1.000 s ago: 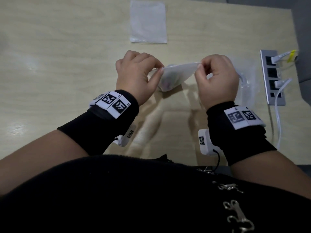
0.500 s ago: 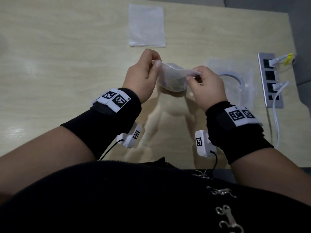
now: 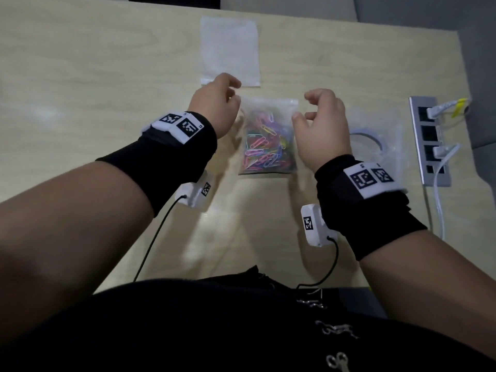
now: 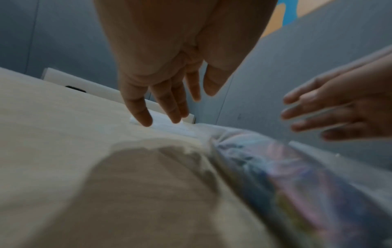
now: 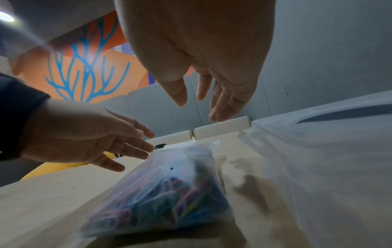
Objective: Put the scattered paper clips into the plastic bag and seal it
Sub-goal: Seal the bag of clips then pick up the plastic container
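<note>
A clear plastic bag (image 3: 268,111) lies flat on the wooden table (image 3: 94,76), filled with colourful paper clips (image 3: 264,146). My left hand (image 3: 217,103) hovers just left of the bag's top, fingers relaxed and holding nothing. My right hand (image 3: 319,116) hovers just right of it, also empty with loose fingers. In the right wrist view the bag (image 5: 169,184) bulges with clips (image 5: 180,201) below my right hand (image 5: 203,94), and the left hand (image 5: 95,137) reaches in from the left. In the left wrist view the bag (image 4: 297,176) lies blurred under my left hand (image 4: 169,100).
A second empty flat bag (image 3: 230,49) lies at the table's far side. Another clear bag holding a tape roll (image 3: 367,140) sits to the right. A power strip (image 3: 429,140) with plugged white cables is set at the table's right edge.
Both hands pinched the bag's top edge in the air before. The bag now lies flat on the table and both hands have let go and spread apart.
</note>
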A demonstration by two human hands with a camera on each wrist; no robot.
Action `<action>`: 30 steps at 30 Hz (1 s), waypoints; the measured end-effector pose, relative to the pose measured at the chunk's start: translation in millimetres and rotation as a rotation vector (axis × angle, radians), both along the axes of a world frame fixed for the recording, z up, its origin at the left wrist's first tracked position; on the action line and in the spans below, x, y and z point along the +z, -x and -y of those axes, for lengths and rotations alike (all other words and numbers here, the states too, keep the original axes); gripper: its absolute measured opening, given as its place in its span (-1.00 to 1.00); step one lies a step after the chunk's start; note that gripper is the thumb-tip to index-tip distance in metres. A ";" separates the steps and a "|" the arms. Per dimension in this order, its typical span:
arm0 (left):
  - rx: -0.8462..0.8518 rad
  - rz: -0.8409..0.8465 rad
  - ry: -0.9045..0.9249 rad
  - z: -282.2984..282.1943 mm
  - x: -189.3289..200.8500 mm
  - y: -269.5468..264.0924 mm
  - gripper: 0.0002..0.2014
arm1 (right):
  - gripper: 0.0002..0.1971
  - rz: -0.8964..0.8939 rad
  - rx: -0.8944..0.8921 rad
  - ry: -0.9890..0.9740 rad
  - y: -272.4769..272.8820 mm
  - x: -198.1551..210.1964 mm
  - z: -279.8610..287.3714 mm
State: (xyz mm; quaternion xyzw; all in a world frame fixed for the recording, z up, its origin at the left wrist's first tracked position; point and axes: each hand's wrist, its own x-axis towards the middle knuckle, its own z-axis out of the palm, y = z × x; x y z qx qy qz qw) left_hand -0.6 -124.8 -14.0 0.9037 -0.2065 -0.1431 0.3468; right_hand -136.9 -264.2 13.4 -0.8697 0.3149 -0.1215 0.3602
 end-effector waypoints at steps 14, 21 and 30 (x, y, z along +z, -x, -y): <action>-0.114 0.228 -0.636 13.8 -17.5 -39.6 -0.63 | -0.85 -0.029 0.140 -0.004 5.5 -12.2 -9.8; -0.130 0.132 -0.561 9.9 -14.6 -30.6 -0.76 | -0.80 -0.072 0.046 0.117 23.7 -6.6 -2.9; -0.072 0.290 -0.080 15.7 10.2 23.1 -0.82 | -0.19 -0.711 -0.097 0.325 64.3 -5.9 16.1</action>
